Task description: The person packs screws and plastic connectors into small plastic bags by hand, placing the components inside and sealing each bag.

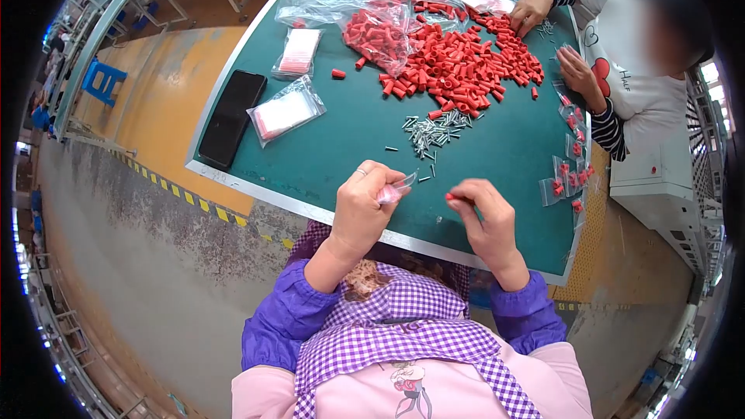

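One red cap (450, 196) is pinched in the right grip (486, 217), one bag (393, 192) in the left (362, 206).

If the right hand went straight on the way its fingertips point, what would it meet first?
Probably the small plastic bag in the left hand, though their relative depth is unclear.

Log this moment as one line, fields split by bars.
left hand: holds small clear bag | right hand: pinches small red piece | green table: red caps heaped beside screws | co-worker's hand: at heap's edge
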`<move>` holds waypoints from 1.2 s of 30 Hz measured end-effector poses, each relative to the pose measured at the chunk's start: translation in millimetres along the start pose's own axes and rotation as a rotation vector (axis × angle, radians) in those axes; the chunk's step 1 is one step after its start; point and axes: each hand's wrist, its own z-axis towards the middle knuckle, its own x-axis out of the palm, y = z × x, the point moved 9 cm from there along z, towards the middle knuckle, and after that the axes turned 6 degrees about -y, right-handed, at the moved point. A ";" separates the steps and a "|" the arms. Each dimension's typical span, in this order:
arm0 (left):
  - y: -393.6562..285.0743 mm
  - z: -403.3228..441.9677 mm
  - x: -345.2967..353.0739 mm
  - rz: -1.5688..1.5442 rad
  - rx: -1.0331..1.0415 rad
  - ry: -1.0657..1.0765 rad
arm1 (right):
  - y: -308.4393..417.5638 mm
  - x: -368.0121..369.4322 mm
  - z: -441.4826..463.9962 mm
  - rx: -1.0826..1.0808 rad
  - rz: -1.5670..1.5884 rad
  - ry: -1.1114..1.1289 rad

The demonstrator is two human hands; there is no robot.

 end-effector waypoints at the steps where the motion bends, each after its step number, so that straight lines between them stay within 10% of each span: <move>1: -3.1 -0.7 0.7 0.018 0.023 -0.002 | 15.7 2.0 9.5 -0.075 0.003 -0.024; 19: -1.2 -8.6 2.8 0.004 0.080 -0.026 | 28.7 52.2 35.0 -0.270 0.017 0.139; 29: 23.3 -5.8 7.9 -0.599 -0.390 0.115 | -17.4 57.5 26.8 0.396 0.845 0.181; 36: 34.5 -19.1 5.0 -0.641 -0.573 -0.004 | -23.0 55.3 23.1 0.425 0.868 0.116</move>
